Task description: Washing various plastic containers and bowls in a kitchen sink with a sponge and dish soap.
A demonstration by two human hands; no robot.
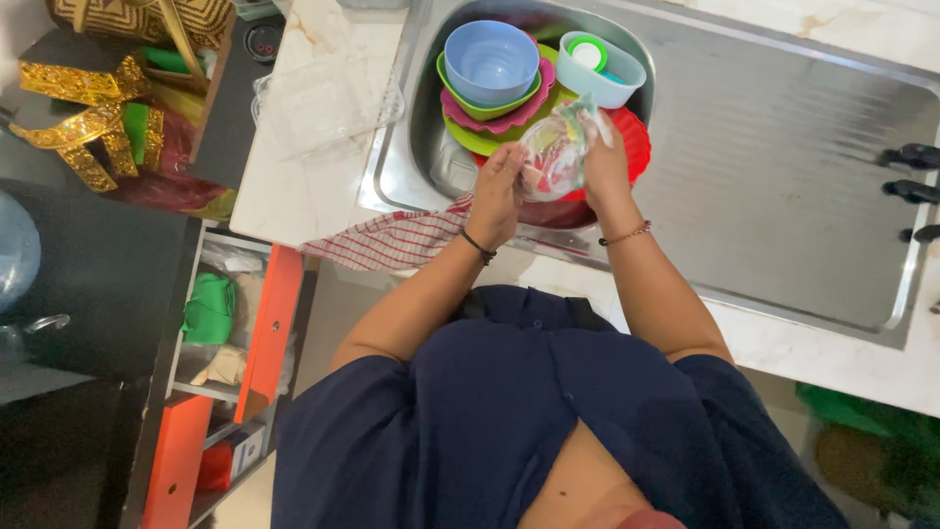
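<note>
The person is standing at a steel sink (392,147) and looking down at both hands. The left hand (497,196) and the right hand (605,165) are holding a clear plastic bag (553,152) between them, just above the sink. The left hand is curling its fingers around the left side of the bag and gripping it. The right hand is pressing against the right side of the bag, with its fingers closed on the top edge. Something red and white is showing through the bag, but it is too blurry to tell what it is.

A black band is sitting on the left wrist, and a thin bracelet is sitting on the right wrist.

Under the bag, dishes are piling up in the sink. A blue bowl (490,61) is sitting on top, inside a green bowl (452,83), and that one is sitting on a pink plate (509,120). A red plate (634,142) is lying below the right hand. A pale blue tub (612,73) is resting at the back of the sink, with a round green lid (587,53) inside it.

A red and white checked cloth (392,240) is hanging over the front edge of the sink, just beside the left arm. A clear plastic box (323,103) is lying on the white table (294,196) to the left of the sink. The ribbed draining board (783,167) is stretching out to the right.
</note>
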